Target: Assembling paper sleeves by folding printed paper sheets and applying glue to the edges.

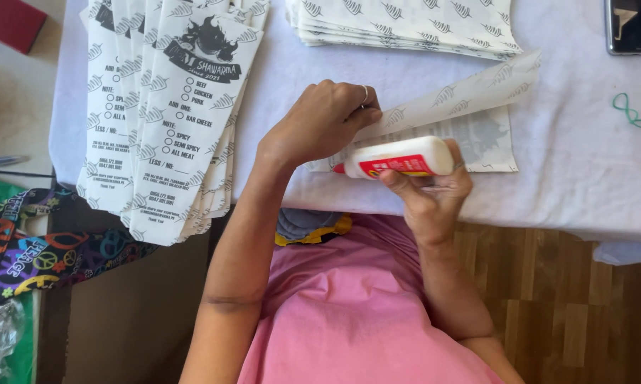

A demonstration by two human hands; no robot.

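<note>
A printed white paper sheet (487,139) lies near the front edge of the white-covered table (576,178), with one long flap (462,96) folded up and over. My left hand (324,121) presses its fingertips on the left end of that flap; a ring shows on one finger. My right hand (427,192) grips a white glue bottle (399,158) with a red label and red tip, held sideways, the tip pointing left at the sheet's near left corner, just under my left hand.
A fanned stack of finished printed paper bags (171,107) hangs over the table's front left. Another pile of patterned sheets (406,25) lies at the back. A dark phone (633,25) and a green rubber band (629,110) sit at the right. Wooden floor shows below.
</note>
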